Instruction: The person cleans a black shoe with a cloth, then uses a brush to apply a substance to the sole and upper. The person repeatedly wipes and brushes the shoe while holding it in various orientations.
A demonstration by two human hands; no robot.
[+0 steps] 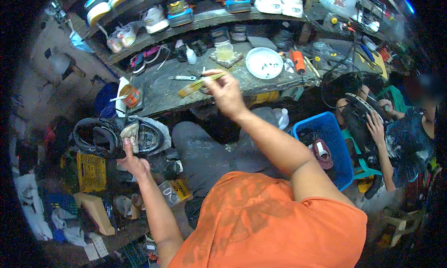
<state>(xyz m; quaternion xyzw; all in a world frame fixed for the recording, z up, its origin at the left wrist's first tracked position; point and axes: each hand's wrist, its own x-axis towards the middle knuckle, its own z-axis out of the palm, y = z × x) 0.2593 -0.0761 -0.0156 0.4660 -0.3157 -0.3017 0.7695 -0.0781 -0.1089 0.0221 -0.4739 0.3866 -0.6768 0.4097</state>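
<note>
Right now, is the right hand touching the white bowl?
Apart. The head view shows a strip of bench between the right hand and the white bowl.

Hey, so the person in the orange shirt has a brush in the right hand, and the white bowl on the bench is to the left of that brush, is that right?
Not quite: the white bowl is to the right of the brush, as the head view shows. The brush is in the right hand, and the bowl is on the bench.
</note>
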